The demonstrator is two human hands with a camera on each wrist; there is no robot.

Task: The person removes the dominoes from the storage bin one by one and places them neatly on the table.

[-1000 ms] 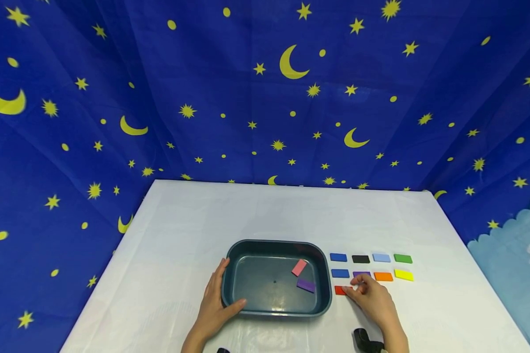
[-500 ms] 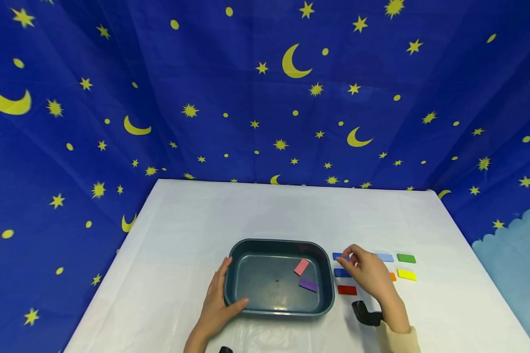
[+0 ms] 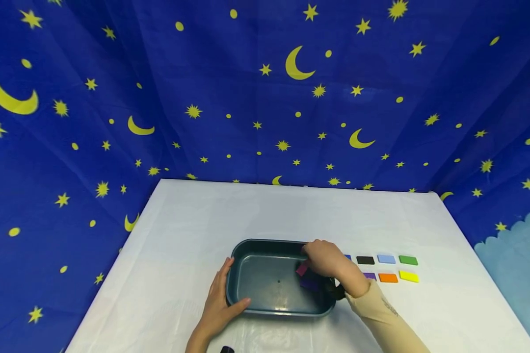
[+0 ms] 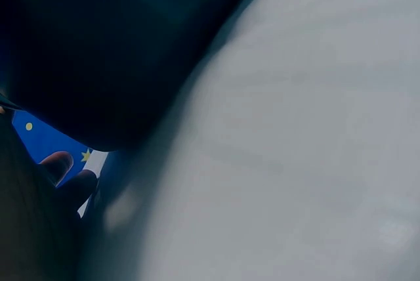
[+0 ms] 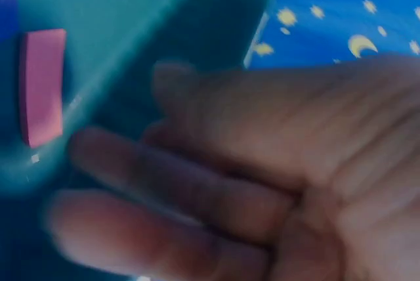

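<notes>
A dark teal plastic tub (image 3: 256, 312) sits on the white table. My left hand (image 3: 218, 304) holds its near left corner, thumb over the front rim and fingers along the left side. In the left wrist view, fingertips (image 4: 65, 172) show beside the dark tub wall. My right hand (image 3: 329, 257) is over the tub's right end, palm down, fingers reaching inside. A pink block (image 5: 44, 87) and a purple block (image 3: 309, 284) lie on the tub floor close to it. The right wrist view shows bent, blurred fingers; whatever may be between the fingertips is hidden.
Right of the tub lie rows of flat blocks: black (image 3: 365, 260), light blue (image 3: 386, 259), green (image 3: 408, 260), orange (image 3: 388, 278), yellow (image 3: 409, 276), purple (image 3: 370, 276) and part of a blue one (image 3: 348, 257). A blue star-printed curtain (image 3: 265, 98) hangs behind.
My right hand has moved from the red block, up past the blue blocks, then left into the tub's right end. The left hand stays on the tub. The arm now covers the red block's spot.
</notes>
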